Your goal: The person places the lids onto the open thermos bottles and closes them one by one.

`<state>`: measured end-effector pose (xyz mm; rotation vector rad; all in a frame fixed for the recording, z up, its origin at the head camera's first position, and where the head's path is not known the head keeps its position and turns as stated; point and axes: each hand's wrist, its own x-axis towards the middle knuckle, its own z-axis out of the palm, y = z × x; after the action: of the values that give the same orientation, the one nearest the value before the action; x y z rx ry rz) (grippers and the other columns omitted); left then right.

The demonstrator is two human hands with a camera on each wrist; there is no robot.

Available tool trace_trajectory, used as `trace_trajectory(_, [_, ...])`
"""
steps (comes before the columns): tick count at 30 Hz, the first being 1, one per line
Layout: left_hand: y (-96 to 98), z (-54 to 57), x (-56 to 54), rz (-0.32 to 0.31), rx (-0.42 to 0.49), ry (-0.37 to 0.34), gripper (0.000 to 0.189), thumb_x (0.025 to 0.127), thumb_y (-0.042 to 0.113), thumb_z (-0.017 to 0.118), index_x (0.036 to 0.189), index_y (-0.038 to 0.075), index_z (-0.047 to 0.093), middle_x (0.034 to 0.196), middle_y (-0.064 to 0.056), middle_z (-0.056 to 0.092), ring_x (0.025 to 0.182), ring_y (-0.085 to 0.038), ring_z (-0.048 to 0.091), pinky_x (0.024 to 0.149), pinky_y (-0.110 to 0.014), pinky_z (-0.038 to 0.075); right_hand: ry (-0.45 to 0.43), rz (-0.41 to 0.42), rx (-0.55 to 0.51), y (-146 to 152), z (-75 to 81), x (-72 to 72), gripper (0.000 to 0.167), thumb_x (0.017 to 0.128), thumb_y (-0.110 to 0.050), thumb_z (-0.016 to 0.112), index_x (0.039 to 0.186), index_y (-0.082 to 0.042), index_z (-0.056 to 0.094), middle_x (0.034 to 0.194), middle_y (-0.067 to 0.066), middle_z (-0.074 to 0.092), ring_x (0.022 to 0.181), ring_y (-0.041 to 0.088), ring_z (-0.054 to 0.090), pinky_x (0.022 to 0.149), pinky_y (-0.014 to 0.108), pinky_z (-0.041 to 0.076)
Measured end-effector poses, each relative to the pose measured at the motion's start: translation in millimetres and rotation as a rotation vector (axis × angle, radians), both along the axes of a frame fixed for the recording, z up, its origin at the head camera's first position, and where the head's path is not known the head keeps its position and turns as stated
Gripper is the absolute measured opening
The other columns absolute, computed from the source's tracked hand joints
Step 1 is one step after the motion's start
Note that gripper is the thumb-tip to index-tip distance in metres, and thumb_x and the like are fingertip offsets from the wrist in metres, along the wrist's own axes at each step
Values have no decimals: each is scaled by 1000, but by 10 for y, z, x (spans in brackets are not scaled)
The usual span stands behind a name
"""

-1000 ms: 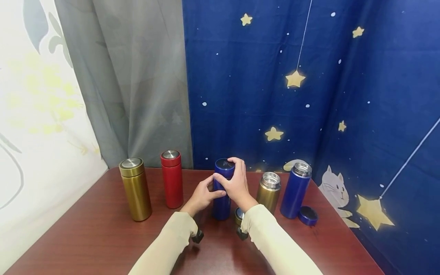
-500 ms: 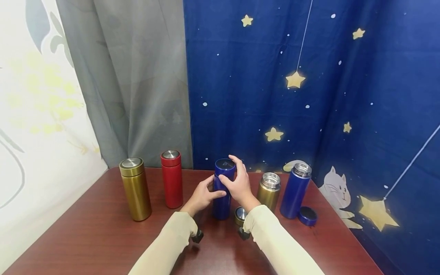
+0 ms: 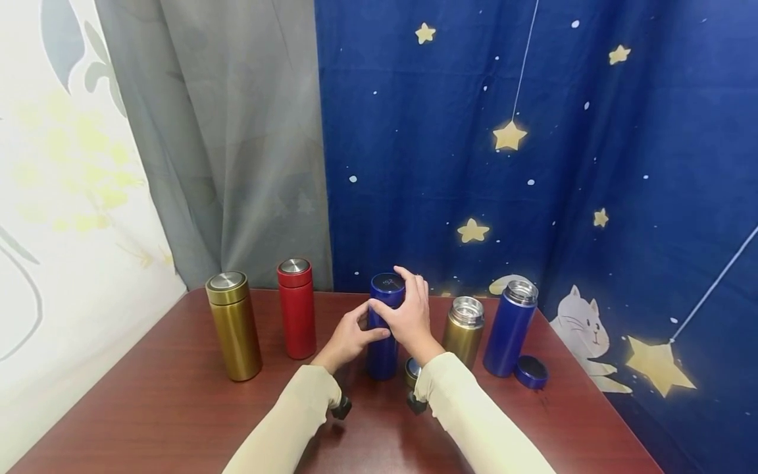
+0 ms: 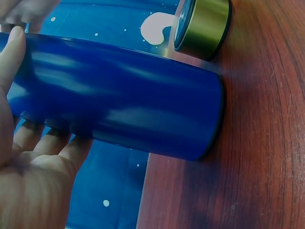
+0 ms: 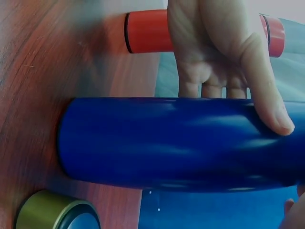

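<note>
- We saw the blue bottle [image 3: 381, 363] upright on the table [image 3: 118, 415], between the red bottle [image 3: 297, 316] and the uncapped gold bottle [image 3: 463, 342].
- Our left hand [image 3: 346, 339] gripped its body, thumb across the near side and fingers behind.
- Our right hand [image 3: 411, 321] pinched the lid [image 3: 387, 284] at its lower edge, thumb in front; we could not tell how firmly.
- The gold cap [image 4: 205, 29] lay on the table, near the blue bottle's base.
- We judged the step in hand to be turning the lid, though which way we could not tell.
- To our minds, the next move called for a steady left hold and a small right-hand twist, the base staying flat.
</note>
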<state>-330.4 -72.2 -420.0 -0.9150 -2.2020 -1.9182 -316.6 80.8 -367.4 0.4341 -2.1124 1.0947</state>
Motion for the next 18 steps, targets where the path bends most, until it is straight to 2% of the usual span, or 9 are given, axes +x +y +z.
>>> trace_trajectory(2, [-7, 34, 19, -9, -3, 8, 66, 86, 8, 75, 144, 5, 44, 134, -15, 56, 115, -29, 60, 95, -41, 49, -2, -5, 15, 4, 18, -2, 81, 71, -43, 85, 138, -17, 49, 117, 7, 52, 108, 22, 42, 88, 40, 42])
trace_trajectory(4, [-19, 111, 80, -15, -15, -1, 66, 86, 8, 74, 144, 3, 43, 134, -17, 56, 116, -30, 60, 94, -41, 49, -23, 35, 18, 24, 28, -4, 80, 73, -43, 83, 141, -19, 46, 122, 6, 52, 111, 21, 41, 91, 40, 42])
trace_trajectory(8, [-36, 246, 198, -13, -25, -41, 68, 86, 6, 74, 144, -1, 41, 134, -20, 56, 116, -34, 59, 95, -44, 48, -73, 231, -28, 97, 42, 0, 71, 82, -31, 74, 145, -20, 42, 137, 7, 49, 122, 24, 41, 100, 48, 40])
trace_trajectory(11, [-29, 236, 195, -2, -26, -59, 70, 86, 6, 74, 145, -2, 39, 133, -21, 56, 116, -35, 59, 95, -47, 48, -88, 344, -72, 148, 51, 0, 63, 83, -20, 69, 143, -18, 47, 136, 12, 52, 121, 29, 46, 99, 54, 40])
trace_trajectory(14, [-27, 236, 193, 0, -28, -61, 70, 86, 6, 74, 145, -2, 39, 132, -21, 56, 116, -35, 59, 95, -47, 48, -92, 351, -69, 182, 61, -11, 57, 81, -19, 69, 137, -18, 55, 128, 12, 56, 117, 28, 50, 96, 52, 43])
trace_trajectory(18, [-30, 251, 195, -4, -33, -61, 70, 86, 7, 74, 145, -1, 39, 133, -20, 56, 116, -33, 59, 95, -46, 48, -74, 294, -6, 209, 68, -24, 54, 81, -25, 72, 134, -18, 59, 122, 9, 59, 113, 23, 51, 92, 48, 47])
